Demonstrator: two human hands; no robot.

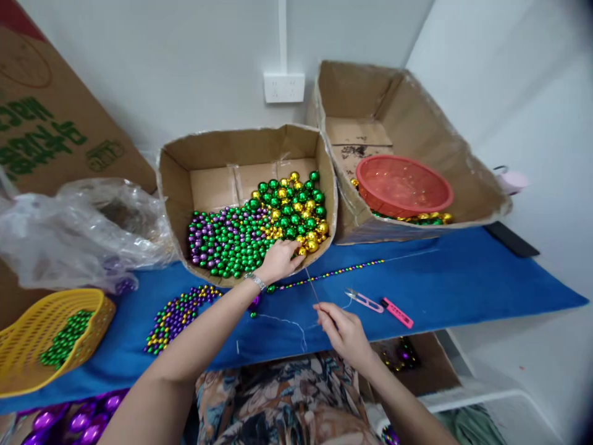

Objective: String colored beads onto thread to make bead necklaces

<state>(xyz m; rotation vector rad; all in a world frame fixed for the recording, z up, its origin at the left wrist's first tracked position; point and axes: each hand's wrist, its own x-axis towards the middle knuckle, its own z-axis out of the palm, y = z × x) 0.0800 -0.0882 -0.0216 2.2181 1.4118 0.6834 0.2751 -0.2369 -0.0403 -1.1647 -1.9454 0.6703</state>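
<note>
My left hand [279,262], a metal bracelet at its wrist, reaches over the front rim of a cardboard box [213,176] of loose beads. Its thumb and fingers close around a shiny gold bead [302,251] among larger gold and green ones. In front of the box, my right hand [340,327] pinches a long thin needle [312,285], its tip slanting up towards my left fingers. White thread [287,321] trails over the blue cloth below. Behind the needle lies a strand of small purple, green and gold beads [343,272].
Pink thread snips [365,301] and a pink cutter [397,313] lie to the right. A second carton [417,105] holds a red basket [403,185]. At left are strung beads [178,318], a yellow basket [88,303] with green beads, and plastic bags [83,241].
</note>
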